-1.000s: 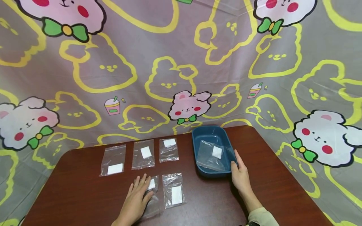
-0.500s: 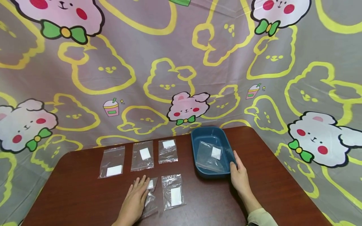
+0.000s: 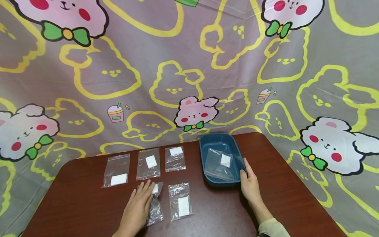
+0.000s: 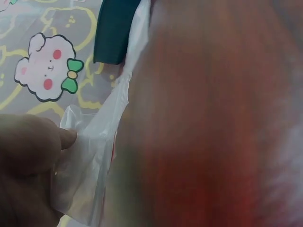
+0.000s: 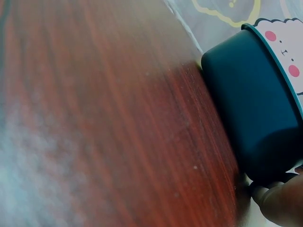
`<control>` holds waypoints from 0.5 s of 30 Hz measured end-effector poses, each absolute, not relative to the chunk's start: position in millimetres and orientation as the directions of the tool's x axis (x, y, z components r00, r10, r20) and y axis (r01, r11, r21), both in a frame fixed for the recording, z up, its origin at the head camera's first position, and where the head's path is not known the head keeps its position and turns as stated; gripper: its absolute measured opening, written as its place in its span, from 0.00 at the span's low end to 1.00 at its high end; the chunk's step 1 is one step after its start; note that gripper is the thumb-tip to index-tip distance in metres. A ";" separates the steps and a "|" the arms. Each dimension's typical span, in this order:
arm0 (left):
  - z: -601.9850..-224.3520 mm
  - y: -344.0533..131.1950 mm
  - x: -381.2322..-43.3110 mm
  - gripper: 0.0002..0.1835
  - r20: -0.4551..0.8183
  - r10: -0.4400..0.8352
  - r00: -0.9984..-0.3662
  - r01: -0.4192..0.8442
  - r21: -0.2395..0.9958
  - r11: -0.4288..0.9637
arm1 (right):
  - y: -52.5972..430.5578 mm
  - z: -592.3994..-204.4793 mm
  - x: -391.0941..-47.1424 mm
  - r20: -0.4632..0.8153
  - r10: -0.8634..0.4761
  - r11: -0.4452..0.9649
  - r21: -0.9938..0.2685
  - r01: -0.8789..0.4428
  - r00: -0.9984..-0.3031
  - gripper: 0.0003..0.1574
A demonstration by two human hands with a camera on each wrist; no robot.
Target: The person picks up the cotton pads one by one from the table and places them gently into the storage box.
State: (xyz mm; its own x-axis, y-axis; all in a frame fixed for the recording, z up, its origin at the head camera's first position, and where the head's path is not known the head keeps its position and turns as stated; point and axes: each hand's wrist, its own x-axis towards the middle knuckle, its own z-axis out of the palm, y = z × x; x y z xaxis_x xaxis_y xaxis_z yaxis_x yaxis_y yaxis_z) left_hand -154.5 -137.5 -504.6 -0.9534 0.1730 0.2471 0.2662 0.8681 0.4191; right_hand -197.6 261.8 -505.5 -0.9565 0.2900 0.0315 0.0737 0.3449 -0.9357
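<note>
Left hand (image 3: pixel 133 209): palm down, fingers fairly straight and laid across a crumpled clear zip bag (image 3: pixel 155 210). Left wrist view has the thumb against the plastic; can't tell if it pinches. The crumpled bag lies on the table (image 3: pixel 213 214), peeking out at 1 to 3 o'clock of that hand, with a white piece (image 3: pixel 155 188) partly showing at its far end.

Right hand (image 3: pixel 249 182): grips the dark blue plastic tub (image 3: pixel 216 144) by the near part of its right side, thumb at the rim. Pale sleeve (image 3: pixel 273 227) on that arm. Tub sits at 10 o'clock from the right hand, 2 o'clock from the left. Inside it: one clear bag (image 3: pixel 215 167) with a white rectangle (image 3: pixel 225 160).

Other bags, all flat on the table, each with a white rectangle, clock read from the left hand: near right bag (image 3: pixel 174 200) at 3 o'clock, just beside the crumpled one. Far row: left bag (image 3: pixel 113 164) at 11, middle bag (image 3: pixel 142 164) just past 12, right bag (image 3: pixel 175 163) between 1 and 2.

Table is reddish-brown wood grain. Cartoon-print cloth (image 3: pixel 142 42) hangs behind it, 12 o'clock, and round both sides.
</note>
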 end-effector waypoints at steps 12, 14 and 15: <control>-469.7 -137.2 -158.1 0.24 0.365 0.207 -0.908 0.344 0.366 0.865 | 261.3 -504.1 -197.9 0.028 0.285 0.341 -0.937 0.074 -0.958 0.35; -464.2 -136.8 -158.9 0.24 0.379 0.210 -0.901 0.353 0.361 0.863 | 261.2 -503.9 -198.2 0.029 0.286 0.343 -0.936 0.074 -0.958 0.35; -461.8 -136.8 -159.6 0.24 0.386 0.213 -0.898 0.358 0.357 0.863 | 261.1 -503.7 -198.3 0.030 0.287 0.345 -0.935 0.074 -0.957 0.35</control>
